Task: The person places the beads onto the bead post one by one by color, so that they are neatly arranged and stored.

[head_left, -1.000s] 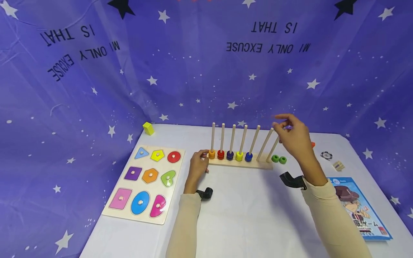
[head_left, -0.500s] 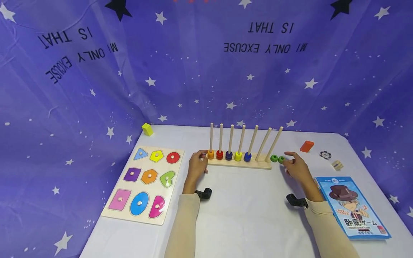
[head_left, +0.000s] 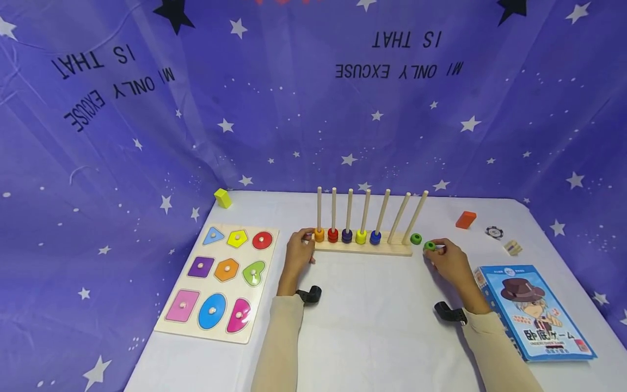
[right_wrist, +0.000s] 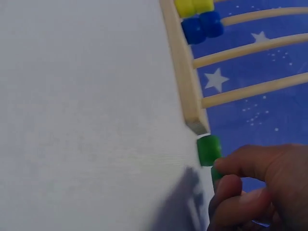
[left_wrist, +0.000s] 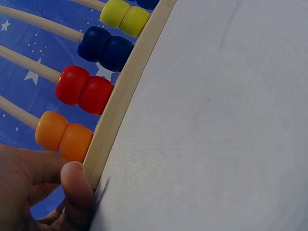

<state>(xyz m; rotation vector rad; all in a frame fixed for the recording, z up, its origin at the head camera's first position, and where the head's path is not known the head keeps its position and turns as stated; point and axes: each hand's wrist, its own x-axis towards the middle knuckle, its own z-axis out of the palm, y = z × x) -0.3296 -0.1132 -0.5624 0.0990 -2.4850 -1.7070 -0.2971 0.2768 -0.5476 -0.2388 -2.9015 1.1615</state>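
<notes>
A wooden peg rack (head_left: pixel 352 249) with a row of upright pegs lies across the table. Pairs of orange (left_wrist: pixel 60 134), red (left_wrist: pixel 84 90), dark blue, yellow and blue beads sit low on its pegs; the two rightmost pegs carry none. My left hand (head_left: pixel 299 253) grips the rack's left end, thumb in front, beside the orange beads. Just off the right end, my right hand (head_left: pixel 449 262) pinches a green bead (head_left: pixel 429 246) between thumb and fingers. Another green bead (head_left: pixel 416 238) rests between it and the rack; in the right wrist view my fingers partly hide the pinched one.
On the left lies a shape puzzle board (head_left: pixel 220 252), with a yellow block (head_left: pixel 222 198) behind it. To the right are an orange-red block (head_left: pixel 466 220), a poker chip (head_left: pixel 494 232), a small wooden piece (head_left: pixel 513 247) and a blue game box (head_left: pixel 539 310).
My right hand has come down from above the right pegs to the green beads and taken one, drawing it slightly away from the other. My left hand has stayed at the rack's end.
</notes>
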